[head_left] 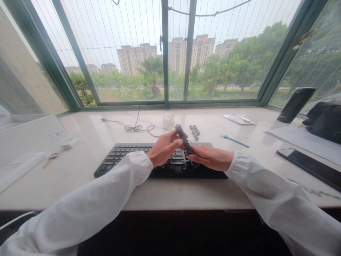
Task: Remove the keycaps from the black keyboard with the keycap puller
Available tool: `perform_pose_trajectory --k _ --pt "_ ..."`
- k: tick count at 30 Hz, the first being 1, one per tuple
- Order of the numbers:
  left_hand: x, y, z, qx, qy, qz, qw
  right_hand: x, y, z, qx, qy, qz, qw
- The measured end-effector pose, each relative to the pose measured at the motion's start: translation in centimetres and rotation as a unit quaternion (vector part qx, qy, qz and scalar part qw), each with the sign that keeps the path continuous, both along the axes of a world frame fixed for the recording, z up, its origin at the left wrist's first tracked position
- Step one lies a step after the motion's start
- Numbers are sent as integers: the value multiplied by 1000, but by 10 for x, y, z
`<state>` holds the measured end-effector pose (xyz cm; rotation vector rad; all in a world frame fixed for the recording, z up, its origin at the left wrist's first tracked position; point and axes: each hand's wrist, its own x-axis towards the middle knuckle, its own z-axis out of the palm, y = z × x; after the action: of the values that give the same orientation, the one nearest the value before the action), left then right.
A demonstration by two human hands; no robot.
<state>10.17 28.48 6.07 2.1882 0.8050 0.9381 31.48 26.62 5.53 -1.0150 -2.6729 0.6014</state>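
Observation:
My left hand [165,147] and my right hand [211,157] are both closed on a slim, dark, bar-shaped object [183,138], tilted between them above a black keyboard [113,161]. The left fingers grip its upper part; the right fingers hold its lower end. Its exact kind is not clear. The keyboard lies flat under both hands, its right part largely covered by them. Beside my right wrist's near side, a thin pale outline [196,164] shows over the keys, too small to name. Just beyond the hands, several loose grey keycaps [195,132] sit in rows on the white surface.
A coiled cable [135,128] and a crumpled whitish item [168,121] lie behind the keyboard. Rightward are a blue stick [236,141], a packet [238,119], a phone [314,167] and a black cylinder [297,104]. Leftward are a white adapter [69,143], a key [50,160] and a box [29,135].

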Motion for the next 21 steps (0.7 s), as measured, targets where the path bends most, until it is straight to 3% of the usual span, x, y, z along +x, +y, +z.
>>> perform_pose_trajectory --k 4,12,21 --pt "5 3 -3 -53 -57 -10 997 0 2 0 -5 1 4 1000" --pt "6 11 -9 -88 -66 9 994 -2 1 3 4 5 -25 1000" --pt "2 11 -3 -121 -38 19 992 -2 1 3 59 -4 -14 998"
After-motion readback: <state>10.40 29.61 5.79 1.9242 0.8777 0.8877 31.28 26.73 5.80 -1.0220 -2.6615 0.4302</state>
